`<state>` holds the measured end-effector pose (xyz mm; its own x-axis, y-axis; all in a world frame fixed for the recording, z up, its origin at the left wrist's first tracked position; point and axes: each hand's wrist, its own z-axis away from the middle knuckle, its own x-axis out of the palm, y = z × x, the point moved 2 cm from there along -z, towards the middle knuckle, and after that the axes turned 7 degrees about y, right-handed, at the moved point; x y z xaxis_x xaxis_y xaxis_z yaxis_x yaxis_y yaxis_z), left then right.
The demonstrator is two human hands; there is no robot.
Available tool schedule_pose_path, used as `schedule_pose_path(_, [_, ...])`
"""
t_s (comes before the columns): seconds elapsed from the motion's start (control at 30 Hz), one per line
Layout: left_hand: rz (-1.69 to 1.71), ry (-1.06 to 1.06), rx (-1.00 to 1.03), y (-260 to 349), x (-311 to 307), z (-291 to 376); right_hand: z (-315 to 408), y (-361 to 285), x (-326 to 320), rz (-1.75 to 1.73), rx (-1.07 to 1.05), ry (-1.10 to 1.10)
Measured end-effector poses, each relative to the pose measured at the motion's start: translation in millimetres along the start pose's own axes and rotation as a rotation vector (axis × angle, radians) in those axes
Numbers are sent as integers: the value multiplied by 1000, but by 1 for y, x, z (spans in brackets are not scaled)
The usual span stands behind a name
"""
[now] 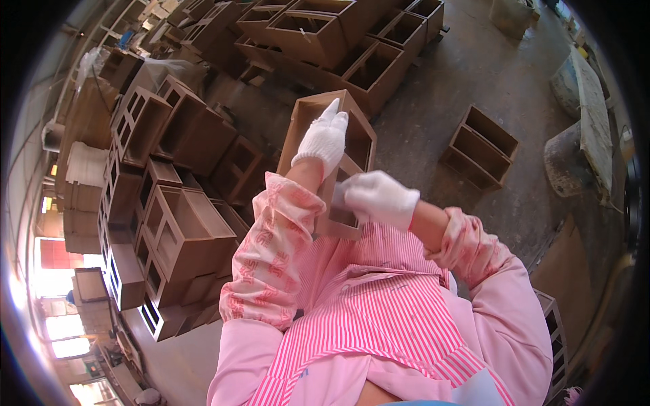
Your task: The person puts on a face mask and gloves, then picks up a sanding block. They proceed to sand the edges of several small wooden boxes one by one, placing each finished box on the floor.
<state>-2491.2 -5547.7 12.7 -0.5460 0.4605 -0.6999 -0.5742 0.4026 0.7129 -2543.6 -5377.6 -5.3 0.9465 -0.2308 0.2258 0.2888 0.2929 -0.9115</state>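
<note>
In the head view, a brown wooden cabinet frame with openings (359, 111) stands before me, tilted in the picture. My left hand (325, 137), in a white knit glove, rests on its upper part with the fingers extended. My right hand (381, 198), also gloved in white, is bent over the cabinet's near end, its fingers curled around a blurred greyish thing (345, 195) that I cannot identify. The near end of the frame reaches my pink striped apron (376, 309).
Stacked cabinet frames (188, 228) fill the left side. More brown cabinets (304, 38) stand beyond the work. A two-compartment box (480, 147) sits on the floor at the right, with large grey containers (563, 157) farther right.
</note>
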Motion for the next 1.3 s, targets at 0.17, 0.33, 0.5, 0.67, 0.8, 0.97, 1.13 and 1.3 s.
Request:
schedule_pose_path(0.17, [25,4,-25,1,-1,3,2,2,8,-107,403,-189])
schedule_pose_path(0.33, [9,-2,-39,2,-2,2,-29,-5,-21,-349,369,-49])
schedule_pose_path(0.5, [-21,15,-20,-1,-4,2,-27,-17,-7,640,-344,-113])
schedule_pose_path(0.67, [83,1,-5,-14,-4,2,2,-20,14,1208,-442,-401])
schedule_pose_path(0.8, [63,30,148,-20,-3,1,-1,-4,-42,269,-308,-162])
schedule_pose_path(0.97, [404,-163,-199,15,11,22,-16,-3,-63,-498,-132,-206])
schedule_pose_path(1.13, [527,-316,-100,63,9,37,16,-5,-63,-604,-190,-121])
schedule_pose_path(1.3, [583,-120,271,100,-43,32,35,20,-116,-818,-337,208])
